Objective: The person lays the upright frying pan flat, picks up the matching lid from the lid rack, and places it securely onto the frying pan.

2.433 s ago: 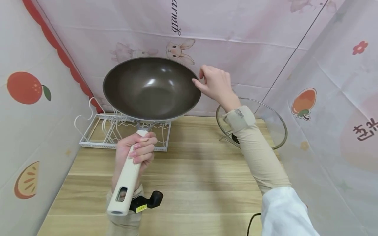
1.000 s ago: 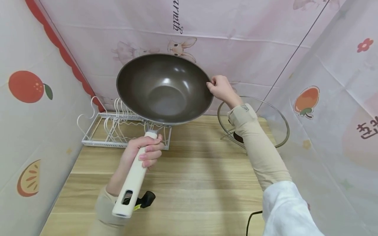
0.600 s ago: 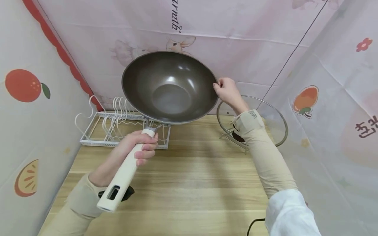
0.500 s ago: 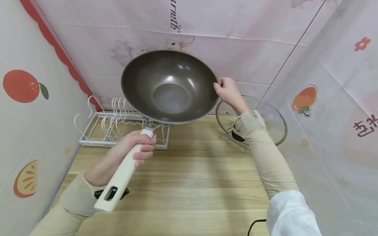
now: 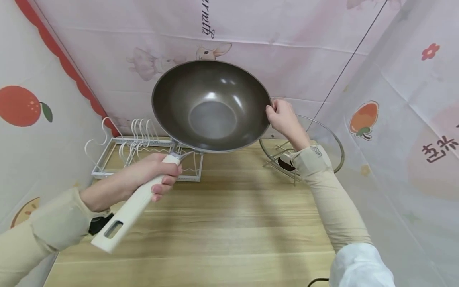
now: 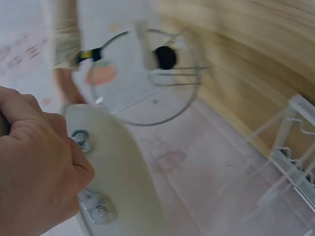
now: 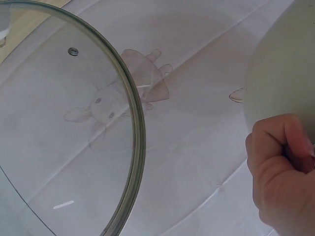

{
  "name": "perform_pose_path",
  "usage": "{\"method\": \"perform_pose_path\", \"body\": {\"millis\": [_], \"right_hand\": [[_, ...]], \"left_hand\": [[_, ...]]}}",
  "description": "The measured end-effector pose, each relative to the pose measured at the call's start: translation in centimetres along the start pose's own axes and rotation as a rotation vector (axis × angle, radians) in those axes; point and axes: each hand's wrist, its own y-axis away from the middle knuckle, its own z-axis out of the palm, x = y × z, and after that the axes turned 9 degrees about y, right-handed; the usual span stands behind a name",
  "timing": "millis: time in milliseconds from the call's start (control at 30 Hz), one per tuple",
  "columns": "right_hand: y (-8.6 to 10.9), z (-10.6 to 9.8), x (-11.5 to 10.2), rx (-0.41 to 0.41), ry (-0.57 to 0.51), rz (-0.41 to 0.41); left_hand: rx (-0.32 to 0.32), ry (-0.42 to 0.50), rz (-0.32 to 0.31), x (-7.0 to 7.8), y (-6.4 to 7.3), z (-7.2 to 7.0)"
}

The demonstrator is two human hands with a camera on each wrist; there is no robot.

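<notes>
A wok point(image 5: 213, 117) with a dark inside and a cream handle point(image 5: 134, 207) is held up above the table, its inside tilted toward the head camera. My left hand point(image 5: 152, 175) grips the handle near the metal bracket. On the wok's right side my right hand point(image 5: 285, 117) pinches the rim, thumb on the inside and curled fingers behind. In the left wrist view the pale outside of the wok point(image 6: 118, 172) shows beside the left hand point(image 6: 39, 162). The right wrist view has the right hand point(image 7: 285, 172) against the wok's pale outer wall point(image 7: 285, 73).
A white wire rack point(image 5: 183, 179) stands at the back left of the wooden table point(image 5: 215, 239), partly behind the wok. At the back right a glass lid point(image 5: 335, 143) with a dark knob leans in a small wire stand point(image 5: 295, 179). A black cable point(image 5: 317, 281) lies at the front right.
The right hand, apart from a firm hold at first, has closed on the rim. The wok has shifted right, and its handle end has swung left along with the left forearm.
</notes>
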Motion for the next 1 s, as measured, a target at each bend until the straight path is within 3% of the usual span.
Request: {"method": "perform_pose_path", "body": {"millis": [200,433,667,1000], "right_hand": [[1.7,-0.1,0.9,0.004,0.012,-0.008],[4.7,0.6,2.1,0.044,0.012,0.047],[8.5,1.7,2.4,0.142,-0.02,0.104],[13.5,4.2,2.9,0.282,-0.081,0.211]], "left_hand": [[0.036,-0.062,-0.061,-0.9,-0.7,0.1],[0.057,-0.126,-0.109,-1.9,-1.2,0.1],[0.04,-0.233,-0.141,-3.3,-1.4,-0.6],[-0.02,-0.399,-0.103,-5.0,-2.0,-2.3]]}}
